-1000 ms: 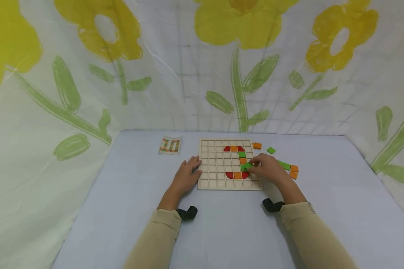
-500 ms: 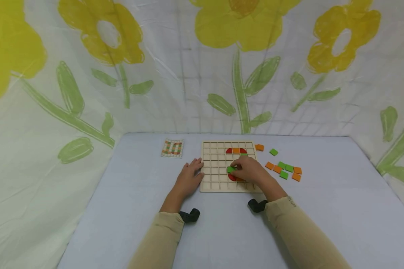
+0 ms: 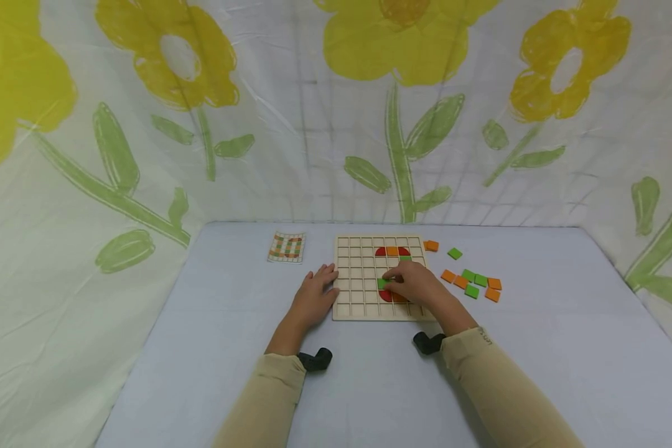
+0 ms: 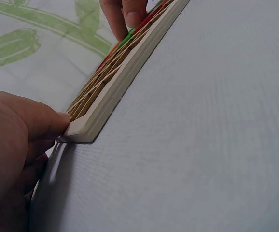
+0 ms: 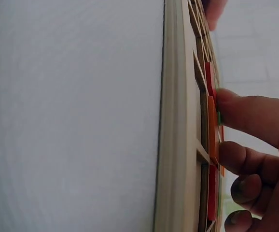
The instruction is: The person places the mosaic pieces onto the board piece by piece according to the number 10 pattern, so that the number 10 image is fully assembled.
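A wooden grid board [image 3: 357, 309] lies on the table with coloured tiles in some cells. My left hand [image 3: 312, 297] rests at its left edge, fingers extended and relaxed; the left wrist view shows a fingertip touching the rim near the corner. Over the right half of the board, my right hand [image 3: 417, 285] pinches a green square tile [image 3: 382, 284] at a cell just above a red quarter-round tile [image 3: 386, 296]. Only a sliver of green shows between the fingers in the right wrist view. That hand covers several tiles in the right columns.
Loose orange tiles [image 3: 448, 275] and green tiles [image 3: 471, 290] lie right of the board. A lone green tile [image 3: 455, 253] and some orange ones [image 3: 432, 246] sit near its upper right corner. A pattern card [image 3: 286, 247] lies to the upper left.
My right hand has moved left across the board with the green tile, away from the column of green and orange tiles. During the last half second it barely moves. The left hand stays at the edge.
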The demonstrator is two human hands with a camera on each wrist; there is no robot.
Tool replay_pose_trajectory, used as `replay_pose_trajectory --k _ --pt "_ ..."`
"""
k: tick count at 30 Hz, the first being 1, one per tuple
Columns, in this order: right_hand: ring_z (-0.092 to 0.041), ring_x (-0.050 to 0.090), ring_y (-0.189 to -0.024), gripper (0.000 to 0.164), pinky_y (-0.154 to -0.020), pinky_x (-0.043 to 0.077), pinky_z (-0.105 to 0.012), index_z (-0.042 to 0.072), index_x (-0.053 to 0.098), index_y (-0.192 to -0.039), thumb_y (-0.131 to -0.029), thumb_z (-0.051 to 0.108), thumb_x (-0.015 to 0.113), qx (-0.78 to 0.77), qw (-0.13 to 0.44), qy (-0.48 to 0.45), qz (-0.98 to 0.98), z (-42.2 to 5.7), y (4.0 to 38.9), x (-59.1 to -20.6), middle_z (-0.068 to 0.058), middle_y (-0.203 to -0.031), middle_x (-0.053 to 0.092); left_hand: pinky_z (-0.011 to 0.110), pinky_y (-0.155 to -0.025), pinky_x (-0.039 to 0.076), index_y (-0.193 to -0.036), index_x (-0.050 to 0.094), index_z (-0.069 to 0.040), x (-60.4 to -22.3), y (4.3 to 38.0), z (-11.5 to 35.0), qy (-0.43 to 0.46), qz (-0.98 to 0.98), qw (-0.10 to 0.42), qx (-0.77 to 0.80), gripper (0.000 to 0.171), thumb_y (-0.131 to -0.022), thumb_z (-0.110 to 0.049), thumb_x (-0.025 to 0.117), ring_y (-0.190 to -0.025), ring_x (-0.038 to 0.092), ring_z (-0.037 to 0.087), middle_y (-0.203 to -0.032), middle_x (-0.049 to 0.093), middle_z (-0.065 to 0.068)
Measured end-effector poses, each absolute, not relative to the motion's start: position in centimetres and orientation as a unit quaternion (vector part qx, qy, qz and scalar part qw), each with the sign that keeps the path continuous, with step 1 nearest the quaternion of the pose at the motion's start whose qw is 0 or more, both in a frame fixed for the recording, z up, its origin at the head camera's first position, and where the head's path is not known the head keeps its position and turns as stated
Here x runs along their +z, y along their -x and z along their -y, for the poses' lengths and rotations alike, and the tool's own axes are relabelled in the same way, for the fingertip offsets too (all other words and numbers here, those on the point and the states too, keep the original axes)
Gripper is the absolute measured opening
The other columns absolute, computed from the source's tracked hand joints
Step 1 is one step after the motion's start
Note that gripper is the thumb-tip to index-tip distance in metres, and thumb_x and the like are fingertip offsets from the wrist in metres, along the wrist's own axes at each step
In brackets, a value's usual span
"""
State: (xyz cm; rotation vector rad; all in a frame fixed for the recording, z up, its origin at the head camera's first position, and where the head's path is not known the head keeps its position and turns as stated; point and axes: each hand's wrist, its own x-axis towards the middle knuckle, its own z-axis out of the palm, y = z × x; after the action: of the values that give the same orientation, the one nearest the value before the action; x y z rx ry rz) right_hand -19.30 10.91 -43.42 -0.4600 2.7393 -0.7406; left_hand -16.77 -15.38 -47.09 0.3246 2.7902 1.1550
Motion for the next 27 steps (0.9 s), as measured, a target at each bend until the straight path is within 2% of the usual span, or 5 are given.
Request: replay_pose_trajectory --k 6,14,17,21,27 --pt "-0.017 0.056 -0.086 0.029 -0.076 0.052 -0.034 0.016 0.073 -0.118 -0.093 0.03 0.069 -0.261 0.132 0.149 -0.945 -12.1 19.3 -43.4 -0.001 -0.101 0.067 0.039 -0.126 0.011 -0.143 0.051 -0.008 -47.1 16.7 15.3 -0.109 -0.917 0.05 0.381 0.046 -0.099 -0.022 0.056 -0.149 0.026 0.017 -0.157 0.038 -0.001" --pt "-0.025 0.055 -0.09 0.032 -0.067 0.05 -0.033 0.009 0.07 -0.123 -0.094 0.025 0.066 -0.279 0.083 0.092 -0.952 -16.7 19.5 -42.9 -0.011 -0.106 0.064 0.038 -0.126 0.01 -0.144 0.05 -0.009 -47.1 16.7 15.3 -0.109 -0.918 0.054 0.377 0.047 -0.1 -0.023 0.056 -0.149 0.025 0.016 -0.157 0.037 -0.002" --pt "-0.032 0.055 -0.102 0.035 -0.078 0.053 -0.042 0.009 0.067 -0.125 -0.095 0.026 0.065 -0.286 0.071 0.056 -0.954 -18.6 19.7 -42.7 -0.015 -0.116 0.063 0.038 -0.126 0.011 -0.144 0.05 -0.009 -47.2 16.8 15.4 -0.112 -0.918 0.051 0.376 0.047 -0.1 -0.022 0.056 -0.149 0.025 0.016 -0.157 0.037 -0.002" --pt "-0.039 0.051 -0.122 0.04 -0.098 0.048 -0.056 0.007 0.063 -0.131 -0.096 0.028 0.063 -0.295 0.072 0.02 -0.953 -20.6 19.5 -42.3 -0.02 -0.132 0.057 0.038 -0.126 0.01 -0.145 0.05 -0.01 -47.3 16.8 15.5 -0.111 -0.919 0.049 0.374 0.047 -0.1 -0.023 0.055 -0.149 0.025 0.015 -0.157 0.036 -0.002" --pt "-0.047 0.041 -0.131 0.051 -0.105 0.041 -0.062 0.004 0.056 -0.137 -0.098 0.036 0.059 -0.282 0.116 -0.016 -0.952 -22.3 19.4 -42.5 -0.027 -0.143 0.046 0.038 -0.126 0.01 -0.144 0.05 -0.01 -47.4 16.9 15.5 -0.106 -0.919 0.05 0.376 0.047 -0.1 -0.023 0.056 -0.149 0.025 0.015 -0.158 0.036 -0.003"
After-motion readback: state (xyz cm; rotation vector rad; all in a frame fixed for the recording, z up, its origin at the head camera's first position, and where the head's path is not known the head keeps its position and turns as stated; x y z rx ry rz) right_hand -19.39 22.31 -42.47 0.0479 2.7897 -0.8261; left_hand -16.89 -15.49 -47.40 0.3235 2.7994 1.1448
